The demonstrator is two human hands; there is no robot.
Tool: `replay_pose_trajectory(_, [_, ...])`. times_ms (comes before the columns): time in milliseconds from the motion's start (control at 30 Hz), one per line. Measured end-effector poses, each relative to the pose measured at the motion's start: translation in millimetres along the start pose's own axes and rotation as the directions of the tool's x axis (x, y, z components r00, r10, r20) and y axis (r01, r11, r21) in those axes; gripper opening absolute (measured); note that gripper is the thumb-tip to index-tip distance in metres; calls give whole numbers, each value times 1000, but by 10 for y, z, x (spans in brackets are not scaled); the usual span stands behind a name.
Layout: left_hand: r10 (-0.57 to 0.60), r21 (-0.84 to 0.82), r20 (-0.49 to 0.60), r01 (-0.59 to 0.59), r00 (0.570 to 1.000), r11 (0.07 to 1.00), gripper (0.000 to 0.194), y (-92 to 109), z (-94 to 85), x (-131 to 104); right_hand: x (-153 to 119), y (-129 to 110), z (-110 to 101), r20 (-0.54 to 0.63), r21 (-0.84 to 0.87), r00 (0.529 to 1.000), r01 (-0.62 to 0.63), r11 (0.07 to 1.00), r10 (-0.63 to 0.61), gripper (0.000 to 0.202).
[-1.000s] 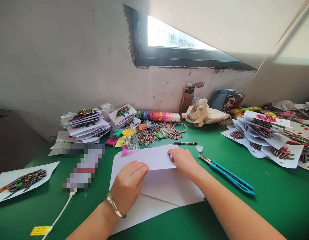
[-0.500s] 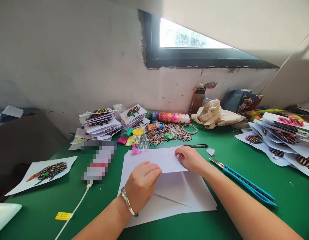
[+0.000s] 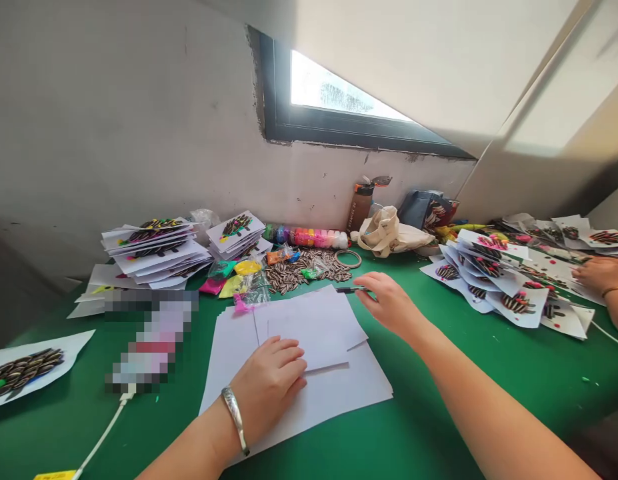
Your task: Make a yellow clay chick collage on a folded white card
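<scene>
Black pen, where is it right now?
In the head view, the black pen is just right of the middle, at the fingertips of the right hand, by the far right corner of the white paper, near the striped seeds.

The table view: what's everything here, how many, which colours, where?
window: one, dark-framed, top
table: one, green, foreground
paper sheets: several, white, centre
pen: one, black, beyond paper
seeds: many, striped, behind paper
packets: several, multicoloured, near seeds
ring: one, brownish, beside seeds
tubs: several, multicoloured, behind seeds
bottle: one, brown, right of tubs
cloth bag: one, cream, beside bottle
dark bag: one, bluish, behind cloth bag
seed pictures: many, mostly white, both sides
cables: two, white, both sides
pixelated patch: one, mixed, left
co-worker's hand: at least one, far right
left hand: one, bare, on paper
right hand: one, bare, at pen
</scene>
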State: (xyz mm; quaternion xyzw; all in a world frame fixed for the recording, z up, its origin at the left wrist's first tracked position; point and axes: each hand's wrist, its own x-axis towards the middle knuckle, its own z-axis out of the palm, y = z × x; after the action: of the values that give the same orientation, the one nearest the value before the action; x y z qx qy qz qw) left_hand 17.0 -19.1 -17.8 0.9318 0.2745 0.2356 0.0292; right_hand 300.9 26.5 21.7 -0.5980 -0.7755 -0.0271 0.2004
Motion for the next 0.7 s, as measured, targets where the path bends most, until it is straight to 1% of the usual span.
replay_pose_trajectory(33, [-8, 12, -7, 8, 1000, 1000, 18, 2, 11, -2, -185, 101, -42, -22, -5, 998, -52, 999, 52, 27])
replay_pose_trajectory(67, [-16, 28, -7, 16, 1000, 999, 21, 1, 29, -6, -366, 204, -62, -58, -4, 989, -134, 991, 134, 27])
replay_pose_trajectory(133, [-34, 70, 36, 32, 999, 997, 29, -9, 88, -18, -691, 389, -32, -51, -46, 970, -241, 969, 239, 29])
replay_pose_trajectory(200, [-58, 107, 132, 44, 989, 993, 42, -26, 162, -33, -928, 526, 69, -37, -128, 950, -313, 941, 310, 33])
replay_pose_trajectory(267, [-97, 119, 237, 70, 967, 990, 52, -39, 219, -44, -1065, 607, 190, -28, -185, 936, -349, 919, 350, 36])
replay_pose_trajectory(367, [-148, 126, 348, 111, 926, 986, 55, -36, 237, -43, -1119, 654, 303, -30, -202, 936, -350, 915, 351, 34])
replay_pose_trajectory(433, [-169, 132, 375, 128, 911, 983, 55, -24, 218, -33, -1106, 648, 303, -36, -194, 937, -349, 917, 349, 33])
replay_pose_trajectory(533, [-178, 139, 383, 134, 907, 981, 56, -12, 187, -18, -1083, 553, 223, -61, -145, 951, -310, 940, 304, 33])
replay_pose_trajectory(600, [-177, 144, 384, 131, 906, 981, 55, -12, 176, -11, -1071, 415, 158, -73, -90, 971, -233, 968, 227, 35])
replay_pose_trajectory(667, [-175, 149, 392, 125, 903, 981, 55, -13, 172, -7, -1057, 244, 114, -12, -37, 995, -103, 994, 102, 35])
replay_pose_trajectory(700, [-175, 151, 397, 124, 901, 981, 55, -13, 171, -6, -1049, 162, 106, 22, -28, 999, -49, 998, 50, 34])
